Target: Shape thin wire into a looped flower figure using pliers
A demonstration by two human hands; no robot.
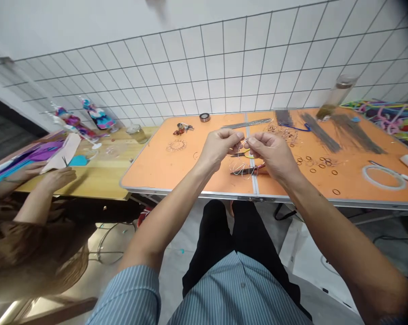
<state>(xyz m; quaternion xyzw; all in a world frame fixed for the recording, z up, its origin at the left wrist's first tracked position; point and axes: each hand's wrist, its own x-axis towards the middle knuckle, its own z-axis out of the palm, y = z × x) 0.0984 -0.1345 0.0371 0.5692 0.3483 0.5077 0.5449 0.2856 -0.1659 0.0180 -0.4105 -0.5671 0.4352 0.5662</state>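
Note:
My left hand (220, 146) and my right hand (270, 154) are raised close together above the orange folding table (197, 174). Each pinches a thin silvery wire (245, 145) between thumb and fingertips. Below them lie loose wire coils (239, 168) and red-handled pliers (248, 170), partly hidden by my right hand. Several small dark wire rings (321, 163) are scattered to the right. Bundles of thin metal rods (321, 132) lie at the back right. A round wire piece (176, 145) rests to the left.
A co-worker's hands (57, 178) work at an adjoining wooden table (99, 180) on the left, near colourful figures (97, 113). A glass jar (336, 97) stands at the back right of the orange table, by a metal ruler (246, 123). Tiled wall behind.

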